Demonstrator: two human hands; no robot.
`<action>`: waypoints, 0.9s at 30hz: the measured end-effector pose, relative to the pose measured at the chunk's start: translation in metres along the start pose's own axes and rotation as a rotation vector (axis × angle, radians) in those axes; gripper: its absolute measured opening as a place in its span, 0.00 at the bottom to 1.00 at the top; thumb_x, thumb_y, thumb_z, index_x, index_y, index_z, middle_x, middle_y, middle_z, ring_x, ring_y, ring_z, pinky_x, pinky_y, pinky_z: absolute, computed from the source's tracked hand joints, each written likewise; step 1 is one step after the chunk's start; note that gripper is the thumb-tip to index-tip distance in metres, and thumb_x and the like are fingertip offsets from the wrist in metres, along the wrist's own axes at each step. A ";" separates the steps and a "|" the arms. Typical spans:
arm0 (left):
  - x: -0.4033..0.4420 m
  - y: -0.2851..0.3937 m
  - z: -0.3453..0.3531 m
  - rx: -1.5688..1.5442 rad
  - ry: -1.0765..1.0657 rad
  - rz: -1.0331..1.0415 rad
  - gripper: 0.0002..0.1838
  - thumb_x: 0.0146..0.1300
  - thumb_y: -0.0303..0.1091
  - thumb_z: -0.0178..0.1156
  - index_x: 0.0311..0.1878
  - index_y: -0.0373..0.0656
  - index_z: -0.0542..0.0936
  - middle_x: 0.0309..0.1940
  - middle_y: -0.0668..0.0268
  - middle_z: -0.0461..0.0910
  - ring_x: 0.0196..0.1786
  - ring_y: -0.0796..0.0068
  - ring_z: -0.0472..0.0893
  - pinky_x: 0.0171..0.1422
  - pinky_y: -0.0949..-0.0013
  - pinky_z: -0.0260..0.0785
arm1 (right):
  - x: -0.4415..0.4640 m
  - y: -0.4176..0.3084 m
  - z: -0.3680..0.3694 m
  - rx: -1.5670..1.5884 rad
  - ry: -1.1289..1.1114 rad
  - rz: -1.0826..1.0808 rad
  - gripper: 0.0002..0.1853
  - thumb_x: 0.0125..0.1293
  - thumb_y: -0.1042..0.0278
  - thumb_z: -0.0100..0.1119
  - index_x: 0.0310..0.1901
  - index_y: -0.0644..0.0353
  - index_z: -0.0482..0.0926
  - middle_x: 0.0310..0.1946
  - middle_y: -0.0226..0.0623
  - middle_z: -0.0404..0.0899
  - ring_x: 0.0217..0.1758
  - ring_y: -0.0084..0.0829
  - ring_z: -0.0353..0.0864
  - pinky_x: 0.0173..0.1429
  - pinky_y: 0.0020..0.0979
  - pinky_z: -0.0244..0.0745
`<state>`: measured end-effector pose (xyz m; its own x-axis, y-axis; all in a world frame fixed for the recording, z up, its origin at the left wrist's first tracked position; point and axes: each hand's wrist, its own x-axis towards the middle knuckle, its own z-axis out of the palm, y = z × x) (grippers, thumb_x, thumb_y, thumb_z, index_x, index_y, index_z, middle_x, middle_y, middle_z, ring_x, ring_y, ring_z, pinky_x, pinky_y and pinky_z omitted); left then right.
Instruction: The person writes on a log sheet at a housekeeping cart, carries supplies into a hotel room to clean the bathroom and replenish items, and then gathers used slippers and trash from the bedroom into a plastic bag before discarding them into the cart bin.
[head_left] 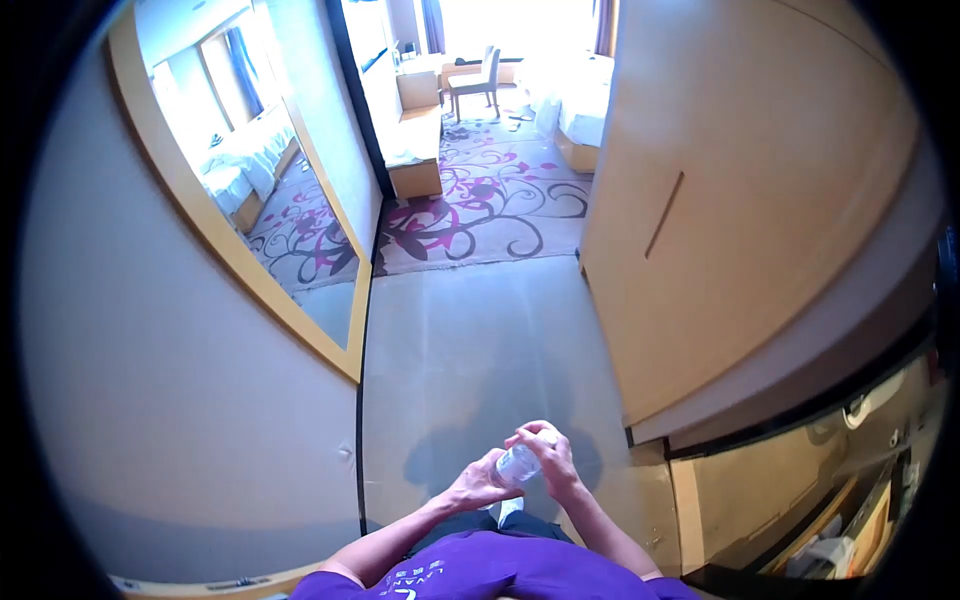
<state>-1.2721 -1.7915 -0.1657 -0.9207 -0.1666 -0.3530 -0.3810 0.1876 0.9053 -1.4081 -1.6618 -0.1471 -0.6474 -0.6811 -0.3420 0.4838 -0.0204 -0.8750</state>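
- bottle (pixel 518 464) is above the floor (pixel 430 350), left hand (pixel 478 484) grip clamped round its body
- right hand (pixel 550 456) at the top, can't tell if clamped
- looks light, kinda crushable, I'd hold mid-body, gently

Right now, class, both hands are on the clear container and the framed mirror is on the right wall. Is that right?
The side is wrong: the framed mirror is on the left wall, as the head view shows. Left hand and right hand are both on the clear container.
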 end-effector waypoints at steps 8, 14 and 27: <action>0.173 -0.002 -0.148 -0.043 -0.007 -0.072 0.41 0.42 0.44 0.82 0.59 0.37 0.76 0.50 0.57 0.82 0.56 0.62 0.82 0.66 0.59 0.74 | 0.227 -0.078 0.072 -0.319 -0.248 0.071 0.11 0.70 0.65 0.63 0.48 0.63 0.80 0.42 0.39 0.87 0.48 0.29 0.86 0.56 0.32 0.80; 0.320 0.035 -0.282 -0.069 0.085 0.041 0.37 0.42 0.41 0.80 0.57 0.40 0.77 0.49 0.59 0.83 0.53 0.62 0.83 0.62 0.59 0.75 | 0.403 -0.139 0.098 -0.296 -0.151 -0.046 0.13 0.70 0.67 0.65 0.51 0.64 0.79 0.44 0.40 0.86 0.50 0.30 0.85 0.58 0.33 0.80; 0.607 0.101 -0.469 -0.098 -0.071 0.246 0.39 0.44 0.38 0.79 0.61 0.38 0.74 0.49 0.59 0.80 0.53 0.66 0.81 0.59 0.62 0.75 | 0.679 -0.228 0.088 -0.264 0.044 -0.288 0.16 0.69 0.68 0.67 0.55 0.63 0.78 0.50 0.38 0.83 0.54 0.27 0.81 0.61 0.33 0.76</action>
<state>-1.8295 -2.3282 -0.1778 -0.9895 -0.0583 -0.1319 -0.1381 0.1188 0.9833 -1.9064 -2.1844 -0.1500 -0.7617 -0.6431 -0.0787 0.1143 -0.0137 -0.9934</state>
